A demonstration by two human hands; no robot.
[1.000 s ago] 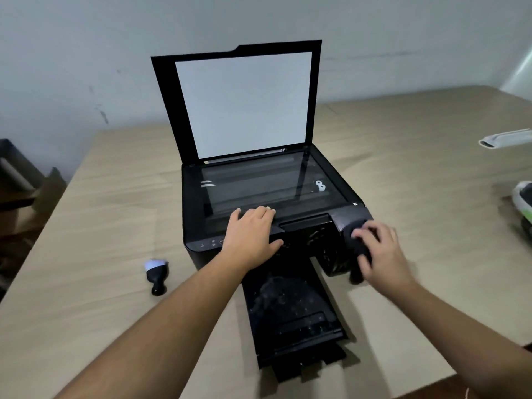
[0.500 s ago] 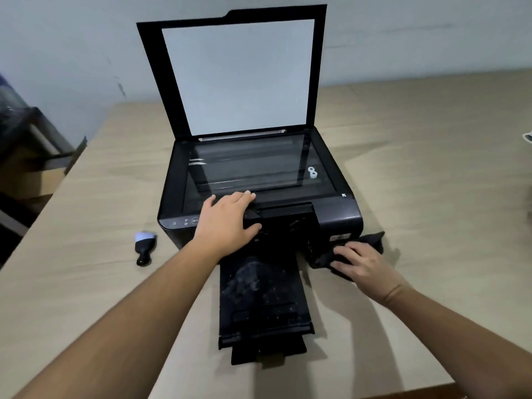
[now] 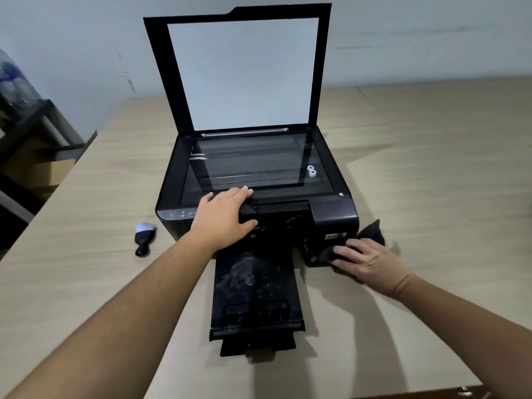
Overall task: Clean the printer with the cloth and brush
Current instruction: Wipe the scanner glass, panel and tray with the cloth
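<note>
Left hand (image 3: pixel 221 218), grip spread, rests on the black plastic printer (image 3: pixel 334 216). Right hand's (image 3: pixel 371 262) flat grip presses a black cloth (image 3: pixel 372 233) against it.

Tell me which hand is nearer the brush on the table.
Left. The left hand rests on the printer's front edge, right of the brush; the right hand presses the cloth at the printer's opposite corner.

Setting: office-type room, indicated by a printer (image 3: pixel 331 210) set on a wooden desk (image 3: pixel 431 168); painted wall (image 3: pixel 86 38) behind the printer, shelf (image 3: pixel 37 116) to its left.
</note>
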